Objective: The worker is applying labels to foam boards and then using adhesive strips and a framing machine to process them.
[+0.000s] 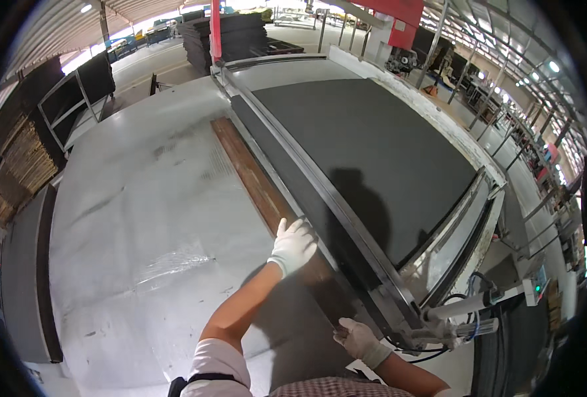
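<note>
A long, narrow brown wooden board (pixel 247 167) lies on the grey sheet-topped table, alongside a metal rail. My left hand (pixel 294 246), in a white glove, is closed over the board about midway along it. Down at the board's near end, my right hand (pixel 361 341), gloved too, has its fingers bent around the edge; its grip is partly hidden in shadow. Beyond the rail (pixel 326 188) a large dark grey sheet (pixel 366 132) lies flat on the machine bed, with my shadow falling across it.
The smooth grey tabletop (pixel 121 198) spreads to my left, with a crumpled clear film patch (pixel 177 263) on it. A cylinder with hoses (pixel 469 327) sits at the near right. Dark sheet stacks (pixel 224 36) stand behind. Another thick stack (pixel 25 278) is at far left.
</note>
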### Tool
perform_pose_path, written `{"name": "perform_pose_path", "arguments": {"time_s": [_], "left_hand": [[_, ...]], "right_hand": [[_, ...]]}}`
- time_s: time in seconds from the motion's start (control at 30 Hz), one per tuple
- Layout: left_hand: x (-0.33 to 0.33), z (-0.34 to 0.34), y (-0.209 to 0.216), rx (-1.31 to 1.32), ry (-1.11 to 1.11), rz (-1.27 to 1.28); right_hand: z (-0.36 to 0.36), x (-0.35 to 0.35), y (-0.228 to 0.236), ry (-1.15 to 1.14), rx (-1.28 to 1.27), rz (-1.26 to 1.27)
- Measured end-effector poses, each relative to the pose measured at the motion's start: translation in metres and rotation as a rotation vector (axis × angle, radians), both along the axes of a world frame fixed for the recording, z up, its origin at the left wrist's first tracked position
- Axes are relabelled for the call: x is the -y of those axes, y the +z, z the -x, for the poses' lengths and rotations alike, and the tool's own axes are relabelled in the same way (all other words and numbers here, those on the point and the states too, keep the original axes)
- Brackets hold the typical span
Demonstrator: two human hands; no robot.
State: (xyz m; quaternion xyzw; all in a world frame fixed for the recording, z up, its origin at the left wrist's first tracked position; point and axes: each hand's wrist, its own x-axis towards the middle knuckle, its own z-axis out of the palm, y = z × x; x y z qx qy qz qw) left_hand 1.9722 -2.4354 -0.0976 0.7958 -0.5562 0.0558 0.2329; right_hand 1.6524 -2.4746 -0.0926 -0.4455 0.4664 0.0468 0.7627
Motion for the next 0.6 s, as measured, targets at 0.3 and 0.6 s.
{"name": "perform_pose_path", "arguments": {"time_s": [0.3,0.6], "left_hand": [[-0.012,-0.139,-0.063,-0.223,0.761,0.631],[0.100,-0.078,-0.058,-0.273,0.633,0.641]], "right_hand": [[-0.154,-0.019,-0.036,-0.393,0.162,-0.182],[-0.081,0.059,-0.056,-0.549,0.216,0.017]]}}
